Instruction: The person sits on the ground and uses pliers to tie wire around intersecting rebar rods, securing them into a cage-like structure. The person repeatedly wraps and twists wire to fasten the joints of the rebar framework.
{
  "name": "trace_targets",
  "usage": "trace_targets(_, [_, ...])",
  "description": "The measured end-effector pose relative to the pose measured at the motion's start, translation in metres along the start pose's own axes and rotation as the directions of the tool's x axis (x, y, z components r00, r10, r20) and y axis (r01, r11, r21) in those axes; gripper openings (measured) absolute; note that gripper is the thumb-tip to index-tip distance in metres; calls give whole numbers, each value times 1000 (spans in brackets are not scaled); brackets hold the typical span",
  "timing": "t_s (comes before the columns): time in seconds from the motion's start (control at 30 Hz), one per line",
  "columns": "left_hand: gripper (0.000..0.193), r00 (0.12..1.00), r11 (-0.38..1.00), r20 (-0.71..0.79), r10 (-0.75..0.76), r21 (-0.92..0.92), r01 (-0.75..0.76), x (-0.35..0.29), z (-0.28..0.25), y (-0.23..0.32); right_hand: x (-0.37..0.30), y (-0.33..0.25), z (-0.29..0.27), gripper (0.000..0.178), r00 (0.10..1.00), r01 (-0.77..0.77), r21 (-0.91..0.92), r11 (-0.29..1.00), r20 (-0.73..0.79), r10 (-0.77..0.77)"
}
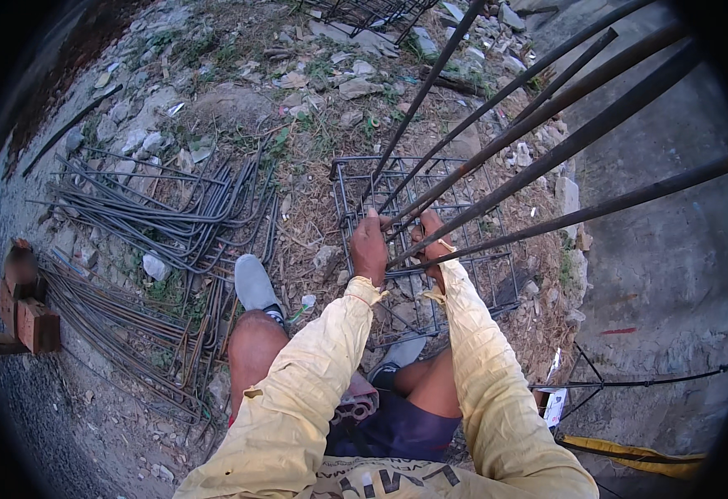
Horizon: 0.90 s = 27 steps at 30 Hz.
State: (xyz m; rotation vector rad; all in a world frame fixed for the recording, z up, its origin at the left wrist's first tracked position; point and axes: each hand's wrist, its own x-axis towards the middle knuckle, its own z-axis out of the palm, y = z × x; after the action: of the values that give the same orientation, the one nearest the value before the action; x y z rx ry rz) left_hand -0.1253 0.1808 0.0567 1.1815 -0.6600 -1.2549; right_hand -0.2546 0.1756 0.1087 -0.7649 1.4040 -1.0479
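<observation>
In front of me a steel rebar cage [468, 170] of bars and square stirrups lies on the ground. Several long, rusty steel bars [538, 104] rise from it toward the upper right. My left hand [370, 252] is closed at the cage's left side, thumb up, around the lower part of a steel bar; its fingertips are mostly hidden. Just to the right, my right hand [432, 241] is curled closed among the bars, partly covered by one of them. What it holds, if anything, cannot be made out.
Bent stirrups [189, 204] lie heaped on the left, above thin rusty rods [123, 333]. Red bricks [35, 323] stand at the far left. Stones and weeds cover the ground. A concrete surface [646, 274] runs along the right, with a yellow strap [630, 456] below.
</observation>
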Motion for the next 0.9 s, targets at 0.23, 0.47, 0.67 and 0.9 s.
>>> trace_targets(0.23, [62, 990, 992, 55, -127, -1, 128, 41, 6, 19, 42, 6, -8, 48, 969, 138, -435, 890, -128, -213])
trace_targets(0.47, [56, 969, 958, 0, -245, -150, 243, 39, 12, 6, 54, 25, -15, 25, 963, 42, -313, 949, -240, -122])
trace_targets(0.67, [56, 977, 953, 58, -208, -212, 215, 37, 9, -4, 48, 21, -19, 33, 881, 334, -609, 719, -69, -468])
trace_targets(0.9, [56, 962, 939, 149, -229, -227, 259, 42, 4, -4, 36, 14, -7, 42, 965, 22, -340, 940, -239, -109])
